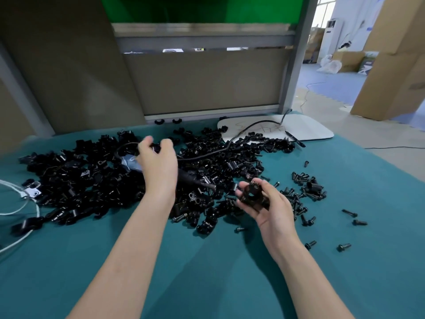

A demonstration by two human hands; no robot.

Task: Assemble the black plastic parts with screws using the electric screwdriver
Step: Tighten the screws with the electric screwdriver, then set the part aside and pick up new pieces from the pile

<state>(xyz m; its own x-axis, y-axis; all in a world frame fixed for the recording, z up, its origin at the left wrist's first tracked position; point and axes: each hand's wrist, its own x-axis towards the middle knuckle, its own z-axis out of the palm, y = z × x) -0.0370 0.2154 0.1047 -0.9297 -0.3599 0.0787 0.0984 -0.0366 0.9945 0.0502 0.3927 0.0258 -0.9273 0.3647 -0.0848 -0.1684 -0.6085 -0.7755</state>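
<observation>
One part in hand: the black plastic part (252, 195) sits in the right hand (268, 204), at the near right edge of the pile, fingers curled beneath it and thumb on its upper side.
Handling of part: judged light, stiff and smooth. It is likely to twist under driver torque, so it is best held by its outer flanks, leaving the bore and screw seat clear.
Left hand: the left hand (158, 164) reaches over the pile, thumb and forefinger pinching a small dark piece (155, 147).
Pile: the pile of black parts (76, 180) spreads across the middle of the cloth, its pieces overlapping and tangled.
Screws: the black screws (303, 187) lie in a loose heap just right of the right hand, with strays further out. They are judged small and prone to roll.
Electric screwdriver: the electric screwdriver (195, 179) lies on the pile between the hands. Neither hand grips it. Its cable (250, 125) trails back over a white board (303, 128).
Surface: the teal cloth (207, 261) covers the bench.
Left edge: a white cord (25, 201) loops in from the frame edge.
Not determinable: the pinched piece is blurred, so its kind cannot be told. The screwdriver's rear is hidden under the left wrist. It cannot be seen whether the held part already carries a screw.
</observation>
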